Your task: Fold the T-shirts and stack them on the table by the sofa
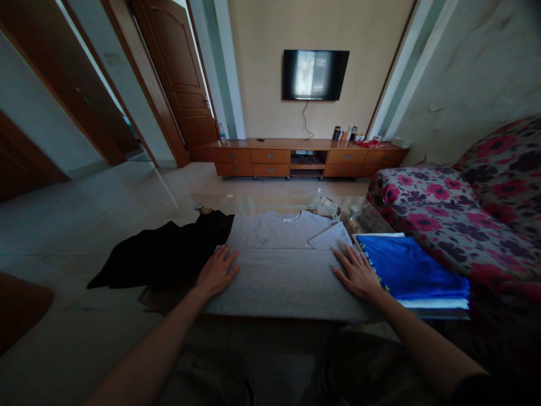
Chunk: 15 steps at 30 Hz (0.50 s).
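Observation:
A grey T-shirt [283, 259] lies spread on a low glass table [253, 203], its sleeves folded in over the body. My left hand [216, 272] rests flat on the shirt's left edge, fingers stretched out. My right hand [357, 273] lies flat on the shirt's right edge, fingers spread. Neither hand grips anything. A black garment [164, 254] lies crumpled to the left of the grey shirt, touching it. A folded blue garment [412, 270] sits on a small stack just right of my right hand.
A floral sofa [456, 208] stands at the right. A wooden TV cabinet [304, 158] with bottles and a wall-mounted TV [315, 74] stand at the far wall. Wooden doors [177, 79] line the left. Small items [323, 206] lie at the table's far end. Tiled floor [84, 225] spreads at left.

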Motion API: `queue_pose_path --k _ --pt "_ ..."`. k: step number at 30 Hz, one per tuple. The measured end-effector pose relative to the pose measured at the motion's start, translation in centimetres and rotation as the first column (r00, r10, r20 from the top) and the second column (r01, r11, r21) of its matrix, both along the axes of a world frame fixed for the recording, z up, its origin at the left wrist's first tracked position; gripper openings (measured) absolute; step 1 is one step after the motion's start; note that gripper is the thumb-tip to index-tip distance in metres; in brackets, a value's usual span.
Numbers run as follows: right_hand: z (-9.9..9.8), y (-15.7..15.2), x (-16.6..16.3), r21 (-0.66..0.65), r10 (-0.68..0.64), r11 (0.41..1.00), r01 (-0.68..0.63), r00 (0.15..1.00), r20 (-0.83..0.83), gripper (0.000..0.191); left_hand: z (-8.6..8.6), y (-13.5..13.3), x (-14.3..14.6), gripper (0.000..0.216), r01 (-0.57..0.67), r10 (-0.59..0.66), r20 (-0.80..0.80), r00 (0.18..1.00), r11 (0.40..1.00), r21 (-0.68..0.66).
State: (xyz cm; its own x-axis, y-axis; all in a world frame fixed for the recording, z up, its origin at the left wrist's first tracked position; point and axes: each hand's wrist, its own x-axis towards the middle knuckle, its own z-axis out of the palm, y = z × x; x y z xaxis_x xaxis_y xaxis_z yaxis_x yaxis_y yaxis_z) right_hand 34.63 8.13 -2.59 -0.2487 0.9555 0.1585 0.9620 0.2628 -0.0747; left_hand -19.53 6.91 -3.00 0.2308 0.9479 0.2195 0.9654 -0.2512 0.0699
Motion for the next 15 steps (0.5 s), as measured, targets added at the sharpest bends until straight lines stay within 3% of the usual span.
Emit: queue_pose_path --k 4,9,12,15 --pt "0.0 0.8 -0.5 -0.039 -0.021 0.999 0.021 1.0 -0.005 0.071 -0.2 1.9 0.0 0.061 -0.015 0.014 0.011 1.0 0.999 0.05" --pt "-0.8 1.3 -0.1 -0.077 -0.012 0.997 0.01 0.999 -0.03 0.072 -1.4 2.9 -0.7 0.062 -0.004 0.006 0.041 0.999 0.999 -0.045" --pt "-1.1 2.1 0.2 -0.073 -0.03 0.997 0.024 0.996 -0.079 0.067 -0.4 3.0 -0.4 0.061 -0.03 0.033 0.061 0.998 0.998 -0.046" --pt "-0.6 4.2 0.5 0.015 -0.105 0.994 0.109 0.981 -0.166 0.064 1.9 3.9 1.1 0.057 -0.093 0.087 0.104 0.991 0.994 0.049"
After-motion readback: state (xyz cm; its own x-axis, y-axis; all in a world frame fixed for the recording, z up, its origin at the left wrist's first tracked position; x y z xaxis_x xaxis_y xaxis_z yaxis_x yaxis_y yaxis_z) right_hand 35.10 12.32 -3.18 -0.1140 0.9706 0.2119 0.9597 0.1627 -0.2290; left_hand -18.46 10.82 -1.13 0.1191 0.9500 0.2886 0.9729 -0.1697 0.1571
